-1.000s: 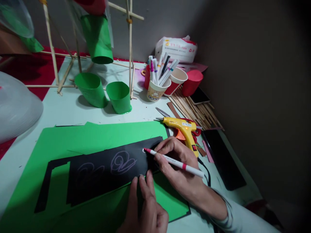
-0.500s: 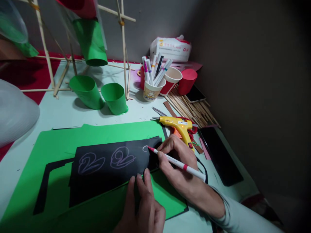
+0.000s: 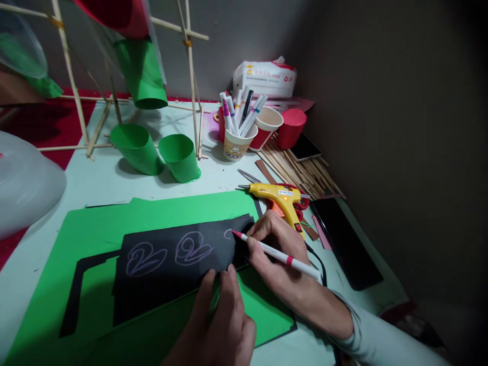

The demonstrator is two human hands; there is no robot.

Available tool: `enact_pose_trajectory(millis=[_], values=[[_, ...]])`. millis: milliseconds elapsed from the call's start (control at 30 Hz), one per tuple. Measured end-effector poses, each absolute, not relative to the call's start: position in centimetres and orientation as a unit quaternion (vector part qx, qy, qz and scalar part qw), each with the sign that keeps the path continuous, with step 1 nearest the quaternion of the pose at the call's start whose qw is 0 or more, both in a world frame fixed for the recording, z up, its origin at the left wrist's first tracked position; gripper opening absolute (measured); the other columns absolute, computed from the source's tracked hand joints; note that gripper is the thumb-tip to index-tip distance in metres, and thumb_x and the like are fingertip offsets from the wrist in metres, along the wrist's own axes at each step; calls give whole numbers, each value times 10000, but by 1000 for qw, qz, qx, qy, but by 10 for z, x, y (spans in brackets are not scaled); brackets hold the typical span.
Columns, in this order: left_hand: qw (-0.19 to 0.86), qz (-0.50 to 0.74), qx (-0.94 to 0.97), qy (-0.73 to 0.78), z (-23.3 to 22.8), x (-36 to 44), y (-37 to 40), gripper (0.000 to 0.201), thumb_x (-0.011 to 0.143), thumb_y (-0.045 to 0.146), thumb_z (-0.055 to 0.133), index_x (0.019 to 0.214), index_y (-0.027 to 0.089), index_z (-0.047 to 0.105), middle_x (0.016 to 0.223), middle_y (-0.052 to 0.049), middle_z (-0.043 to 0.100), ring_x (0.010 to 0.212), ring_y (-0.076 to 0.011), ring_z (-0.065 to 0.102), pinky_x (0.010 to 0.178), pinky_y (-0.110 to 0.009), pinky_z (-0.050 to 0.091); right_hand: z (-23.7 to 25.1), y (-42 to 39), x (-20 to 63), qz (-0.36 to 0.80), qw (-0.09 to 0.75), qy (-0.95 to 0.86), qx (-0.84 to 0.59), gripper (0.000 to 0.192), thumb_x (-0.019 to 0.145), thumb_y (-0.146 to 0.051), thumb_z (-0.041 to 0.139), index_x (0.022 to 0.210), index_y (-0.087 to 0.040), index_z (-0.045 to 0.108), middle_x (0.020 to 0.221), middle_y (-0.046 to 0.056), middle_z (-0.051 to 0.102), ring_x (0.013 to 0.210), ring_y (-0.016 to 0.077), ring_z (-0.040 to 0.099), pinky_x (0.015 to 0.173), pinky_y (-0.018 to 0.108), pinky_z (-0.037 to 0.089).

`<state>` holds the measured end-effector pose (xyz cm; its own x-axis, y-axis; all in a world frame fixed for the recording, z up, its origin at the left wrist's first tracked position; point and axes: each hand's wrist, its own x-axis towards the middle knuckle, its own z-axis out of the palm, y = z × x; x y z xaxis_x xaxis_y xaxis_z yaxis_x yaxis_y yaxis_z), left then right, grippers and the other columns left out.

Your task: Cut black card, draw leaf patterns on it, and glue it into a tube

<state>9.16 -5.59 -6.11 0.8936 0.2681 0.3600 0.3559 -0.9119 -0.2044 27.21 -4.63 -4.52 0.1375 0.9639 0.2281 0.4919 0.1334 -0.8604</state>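
My right hand [image 3: 280, 259] grips a white marker with a pink tip [image 3: 274, 251], and the tip touches the right end of a black paper strip [image 3: 168, 284]. Two pale purple looped shapes [image 3: 170, 254] are drawn on the strip, and a small curl sits at the marker tip. My left hand [image 3: 221, 317] presses its fingertips on the strip's lower edge. The black strip lies on a green paper sheet [image 3: 107, 223].
A yellow glue gun [image 3: 280, 195] lies just beyond my right hand, over red-handled scissors. A cup of markers [image 3: 237, 137], red cups, a tissue pack [image 3: 265, 79] and wooden sticks [image 3: 305, 173] stand at the back right. Green paper tubes [image 3: 179, 157] and a stick frame fill the back left. A black phone [image 3: 345, 244] lies at right.
A small curl has appeared on the black strip at the marker tip. The strip has shifted slightly right under my left hand, whose fingers spread a little.
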Motion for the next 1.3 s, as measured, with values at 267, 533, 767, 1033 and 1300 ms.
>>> enact_pose_trajectory(millis=[267,533,767,1033,1300], values=[[135,-169,-959,-183,-68,93,-60,234,919,188,486,731,139,617,1090,-217,759,1058,-362,703,1179,-624,226,-47,-48,273,253,452,-606,-604,212,892,-134,564,763,-251,443,746,-2,509,672,185,513,626,351,437],[133,-160,-964,-166,-69,93,-60,259,919,178,480,705,126,616,1107,-241,747,1067,-379,692,1177,-671,147,-40,-60,276,256,406,-629,-612,202,892,-134,560,783,-235,423,763,-9,490,696,166,498,663,339,427],[156,-181,-957,-167,-73,95,-61,263,928,154,449,774,107,657,1054,-218,766,1041,-374,702,1160,-684,210,-39,-62,271,291,410,-630,-592,190,867,-131,568,767,-227,439,734,-23,494,651,138,497,592,295,411],[170,-174,-957,-157,-72,94,-60,261,923,111,416,827,86,657,1049,-242,760,1035,-367,708,1156,-679,227,-38,-58,269,316,410,-629,-579,173,852,-147,549,738,-222,443,711,-12,526,630,140,518,567,287,418],[164,-154,-960,-164,-71,94,-60,271,932,140,415,733,132,598,1094,-266,743,1061,-392,696,1127,-687,261,-33,-55,279,247,401,-601,-646,200,789,-108,514,683,-227,393,665,-21,469,596,142,449,561,301,357]])
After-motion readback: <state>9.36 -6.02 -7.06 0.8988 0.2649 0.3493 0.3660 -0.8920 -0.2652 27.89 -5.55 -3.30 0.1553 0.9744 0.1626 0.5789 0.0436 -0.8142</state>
